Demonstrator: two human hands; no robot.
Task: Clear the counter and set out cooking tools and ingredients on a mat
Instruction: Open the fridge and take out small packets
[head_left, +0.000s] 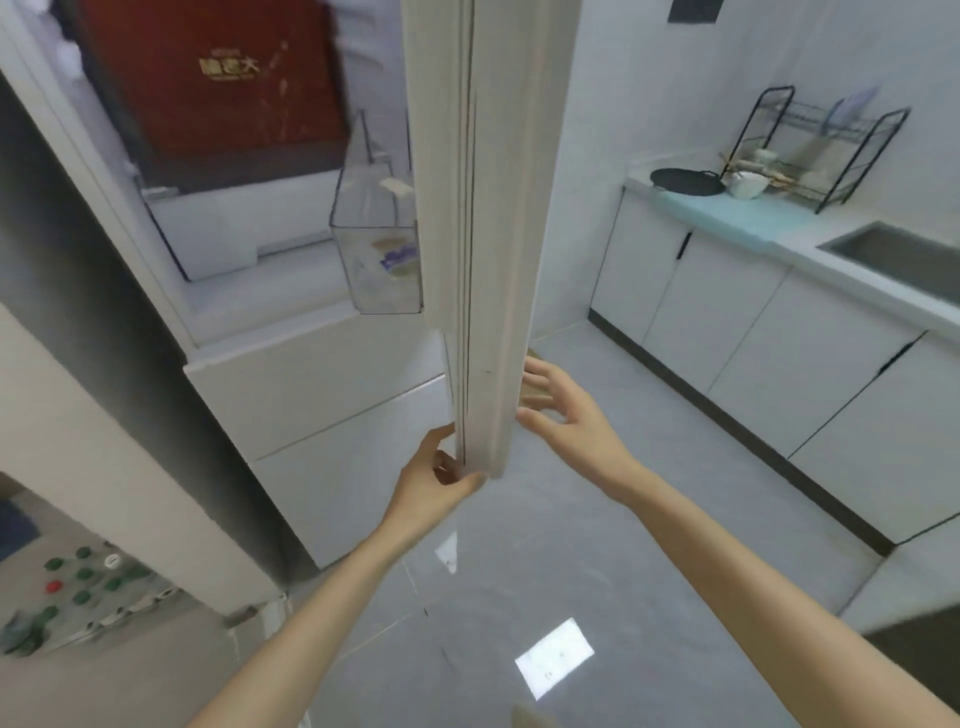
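Fridge door held open
The fridge door (480, 234) edge is pinched by the left hand (434, 486) for access; beside it the right hand (566, 415) is spread, empty.

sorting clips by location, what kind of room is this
Most likely a small home kitchen. An open fridge door stands edge-on, the left hand gripping its lower edge. A counter with a sink and a dish rack runs along the wall.
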